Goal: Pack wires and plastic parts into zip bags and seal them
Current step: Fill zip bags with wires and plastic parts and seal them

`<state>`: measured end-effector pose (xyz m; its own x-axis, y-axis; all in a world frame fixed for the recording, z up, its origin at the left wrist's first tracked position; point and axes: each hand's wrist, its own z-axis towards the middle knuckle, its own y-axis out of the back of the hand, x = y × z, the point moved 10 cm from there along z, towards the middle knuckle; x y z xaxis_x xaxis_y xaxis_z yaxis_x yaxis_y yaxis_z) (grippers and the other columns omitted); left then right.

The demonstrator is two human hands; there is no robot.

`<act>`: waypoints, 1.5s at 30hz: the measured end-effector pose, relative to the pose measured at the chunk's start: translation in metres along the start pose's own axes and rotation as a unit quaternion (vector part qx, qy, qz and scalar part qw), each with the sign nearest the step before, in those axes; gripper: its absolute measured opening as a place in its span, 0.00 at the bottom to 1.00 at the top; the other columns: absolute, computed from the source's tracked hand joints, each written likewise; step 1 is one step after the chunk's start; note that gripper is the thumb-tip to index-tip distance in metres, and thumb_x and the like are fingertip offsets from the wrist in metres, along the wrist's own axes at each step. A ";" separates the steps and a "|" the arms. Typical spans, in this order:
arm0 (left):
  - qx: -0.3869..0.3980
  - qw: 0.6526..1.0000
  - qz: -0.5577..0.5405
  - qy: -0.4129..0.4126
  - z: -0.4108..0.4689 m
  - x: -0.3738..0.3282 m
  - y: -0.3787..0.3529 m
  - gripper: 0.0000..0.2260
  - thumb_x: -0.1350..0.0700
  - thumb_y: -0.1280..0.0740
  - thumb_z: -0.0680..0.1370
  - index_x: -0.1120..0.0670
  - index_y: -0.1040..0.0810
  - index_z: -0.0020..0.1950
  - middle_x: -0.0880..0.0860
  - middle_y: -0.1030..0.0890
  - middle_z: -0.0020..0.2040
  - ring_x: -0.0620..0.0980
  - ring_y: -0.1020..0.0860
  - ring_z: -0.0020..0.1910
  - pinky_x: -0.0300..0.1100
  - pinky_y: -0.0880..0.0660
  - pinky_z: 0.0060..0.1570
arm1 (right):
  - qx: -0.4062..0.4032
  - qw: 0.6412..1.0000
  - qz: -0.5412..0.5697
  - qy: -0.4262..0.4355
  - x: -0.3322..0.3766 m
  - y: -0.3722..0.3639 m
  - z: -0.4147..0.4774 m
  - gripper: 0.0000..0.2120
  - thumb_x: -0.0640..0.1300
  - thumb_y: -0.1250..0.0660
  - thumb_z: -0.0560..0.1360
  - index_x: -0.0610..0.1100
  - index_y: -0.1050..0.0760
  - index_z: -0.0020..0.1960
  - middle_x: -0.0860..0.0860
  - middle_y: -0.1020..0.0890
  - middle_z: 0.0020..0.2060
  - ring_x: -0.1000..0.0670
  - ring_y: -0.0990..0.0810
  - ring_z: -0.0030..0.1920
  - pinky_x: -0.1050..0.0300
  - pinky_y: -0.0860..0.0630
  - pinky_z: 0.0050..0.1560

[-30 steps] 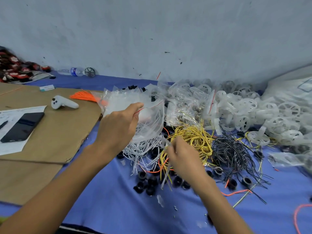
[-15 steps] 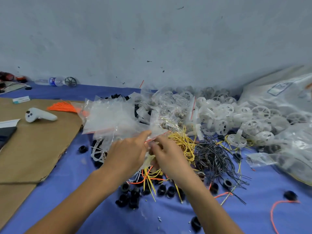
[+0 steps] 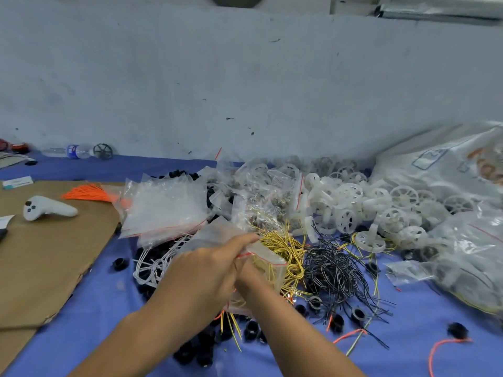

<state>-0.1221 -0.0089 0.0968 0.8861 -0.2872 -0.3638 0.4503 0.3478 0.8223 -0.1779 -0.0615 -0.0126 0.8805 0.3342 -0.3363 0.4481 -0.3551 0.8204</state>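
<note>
My left hand [image 3: 206, 276] pinches the red-striped mouth of a clear zip bag [image 3: 269, 257] above the blue cloth. My right hand [image 3: 251, 278] is pushed in at the bag's mouth, with its fingers hidden behind the left hand and the plastic. Yellow wire ends [image 3: 231, 327] stick out below the bag. Loose yellow wires [image 3: 288, 248] lie just right of the bag, black wires [image 3: 332, 270] further right and white wires [image 3: 152, 265] to the left. Black plastic rings [image 3: 356, 314] are scattered in front. A heap of white wheels [image 3: 345, 202] lies behind.
A stack of empty zip bags [image 3: 166, 208] lies at the back left. Cardboard [image 3: 54, 254] on the left carries a white controller [image 3: 46, 209] and orange wires [image 3: 87, 192]. Large filled plastic bags [image 3: 449, 170] crowd the right side, and a bottle [image 3: 76, 151] lies by the wall.
My left hand brought the zip bag down from the bag stack to the yellow wires. My right hand moved up to the bag's mouth. The camera tilted up.
</note>
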 end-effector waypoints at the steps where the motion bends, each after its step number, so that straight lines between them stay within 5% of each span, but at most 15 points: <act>1: -0.011 1.000 -0.005 0.006 0.001 0.004 0.004 0.20 0.44 0.48 0.80 0.33 0.33 0.71 0.48 0.19 0.39 0.53 0.20 0.43 0.46 0.26 0.41 | -0.074 0.996 -0.008 0.055 0.008 0.008 -0.003 0.11 0.25 0.43 0.76 0.26 0.28 0.57 0.51 0.24 0.33 0.45 0.21 0.42 0.55 0.28 0.58; 3: -0.024 0.999 -0.001 0.034 0.008 0.022 0.008 0.18 0.50 0.45 0.81 0.34 0.31 0.69 0.48 0.20 0.35 0.52 0.21 0.40 0.47 0.26 0.41 | -0.230 0.948 0.114 0.189 0.029 0.065 -0.015 0.07 0.33 0.43 0.80 0.35 0.26 0.54 0.47 0.25 0.39 0.44 0.23 0.53 0.48 0.31 0.67; 5: -0.049 0.996 0.010 0.071 0.015 0.044 0.016 0.16 0.53 0.40 0.82 0.37 0.27 0.67 0.47 0.24 0.29 0.50 0.23 0.34 0.45 0.28 0.36 | -0.260 0.924 0.151 0.236 0.021 0.089 -0.022 0.10 0.36 0.39 0.78 0.38 0.27 0.58 0.43 0.22 0.53 0.42 0.24 0.58 0.44 0.30 0.64; 7: -0.079 0.992 0.001 0.101 0.019 0.062 0.025 0.13 0.49 0.41 0.82 0.38 0.25 0.64 0.47 0.23 0.30 0.50 0.22 0.33 0.47 0.25 0.37 | -0.310 0.880 0.235 0.273 0.015 0.101 -0.031 0.12 0.37 0.41 0.78 0.39 0.28 0.61 0.42 0.23 0.58 0.41 0.24 0.57 0.49 0.28 0.56; 10: -0.125 0.983 -0.044 0.125 0.021 0.085 0.042 0.11 0.47 0.43 0.83 0.40 0.24 0.62 0.47 0.22 0.30 0.48 0.22 0.32 0.48 0.25 0.35 | -0.426 0.741 0.390 0.342 -0.020 0.105 -0.070 0.09 0.45 0.42 0.80 0.49 0.26 0.58 0.55 0.19 0.44 0.57 0.25 0.39 0.62 0.32 0.39; 12: -0.166 0.976 -0.059 0.130 0.024 0.097 0.058 0.10 0.47 0.42 0.83 0.42 0.23 0.60 0.48 0.23 0.28 0.45 0.23 0.30 0.44 0.28 0.32 | -0.467 0.679 0.481 0.298 -0.065 0.094 -0.067 0.04 0.49 0.39 0.79 0.53 0.26 0.52 0.59 0.23 0.32 0.58 0.28 0.30 0.68 0.36 0.32; 14: -0.194 0.970 -0.071 0.127 0.027 0.102 0.071 0.10 0.49 0.41 0.83 0.44 0.22 0.59 0.46 0.23 0.30 0.45 0.22 0.32 0.44 0.30 0.34 | -0.467 0.706 0.493 0.200 -0.104 0.073 -0.037 0.03 0.48 0.38 0.80 0.51 0.25 0.50 0.59 0.25 0.30 0.57 0.28 0.29 0.62 0.33 0.32; 17: -0.217 0.965 -0.073 0.127 0.028 0.102 0.082 0.09 0.51 0.41 0.84 0.44 0.22 0.60 0.45 0.22 0.31 0.44 0.23 0.33 0.45 0.30 0.36 | -0.355 0.865 0.346 0.075 -0.131 0.024 0.032 0.07 0.45 0.40 0.80 0.47 0.23 0.48 0.52 0.19 0.39 0.49 0.21 0.40 0.52 0.23 0.42; 19: -0.222 0.964 -0.070 0.126 0.026 0.101 0.083 0.10 0.50 0.41 0.84 0.44 0.22 0.60 0.44 0.22 0.30 0.43 0.24 0.33 0.43 0.32 0.35 | -0.282 0.907 0.303 0.073 -0.129 -0.007 0.060 0.09 0.44 0.41 0.79 0.47 0.21 0.49 0.49 0.18 0.44 0.45 0.21 0.46 0.49 0.22 0.47; 25: -0.202 0.969 -0.064 0.127 0.022 0.096 0.066 0.10 0.50 0.41 0.83 0.44 0.22 0.60 0.47 0.25 0.28 0.41 0.25 0.31 0.43 0.33 0.31 | -0.262 0.930 0.225 0.124 -0.097 -0.025 0.086 0.10 0.45 0.42 0.80 0.44 0.25 0.55 0.45 0.25 0.51 0.41 0.29 0.56 0.46 0.28 0.57; 31: -0.175 0.974 -0.044 0.139 0.014 0.095 0.054 0.12 0.47 0.42 0.83 0.44 0.23 0.62 0.47 0.25 0.27 0.47 0.26 0.28 0.47 0.29 0.31 | -0.316 0.922 0.186 0.121 -0.099 -0.022 0.081 0.05 0.38 0.42 0.80 0.42 0.29 0.53 0.45 0.29 0.52 0.43 0.30 0.53 0.52 0.31 0.52; 33: -0.160 0.976 -0.041 0.142 0.012 0.092 0.046 0.12 0.46 0.43 0.83 0.43 0.24 0.62 0.42 0.23 0.30 0.44 0.25 0.29 0.46 0.27 0.33 | -0.382 0.873 0.285 0.102 -0.120 -0.008 0.070 0.05 0.40 0.41 0.80 0.43 0.28 0.53 0.45 0.29 0.51 0.43 0.28 0.50 0.51 0.28 0.50; 37: -0.144 0.979 -0.045 0.139 0.012 0.088 0.029 0.11 0.45 0.42 0.82 0.40 0.25 0.62 0.43 0.20 0.33 0.44 0.23 0.33 0.47 0.25 0.35 | -0.462 0.711 0.527 0.059 -0.178 0.009 0.036 0.03 0.46 0.39 0.81 0.49 0.26 0.53 0.50 0.23 0.50 0.53 0.23 0.48 0.54 0.24 0.49; 41: -0.127 0.982 -0.050 0.130 0.017 0.081 0.013 0.11 0.46 0.41 0.82 0.40 0.26 0.63 0.43 0.20 0.33 0.44 0.24 0.32 0.44 0.30 0.33 | -0.417 0.501 0.750 0.112 -0.206 0.020 0.017 0.05 0.48 0.38 0.81 0.47 0.27 0.54 0.51 0.18 0.52 0.54 0.20 0.51 0.54 0.23 0.52; 45: -0.105 0.985 -0.040 0.130 0.018 0.072 0.002 0.11 0.48 0.41 0.83 0.42 0.26 0.64 0.45 0.20 0.33 0.48 0.23 0.33 0.49 0.25 0.36 | -0.343 0.300 0.862 0.223 -0.211 0.042 -0.010 0.07 0.42 0.42 0.83 0.48 0.26 0.50 0.49 0.18 0.47 0.51 0.19 0.50 0.54 0.25 0.54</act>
<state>-0.0589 -0.0452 0.0802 0.8328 -0.0925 -0.5458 0.5083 0.5183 0.6878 -0.3466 -0.1378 0.0978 -0.4646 0.3074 0.8305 -0.8848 -0.1240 -0.4491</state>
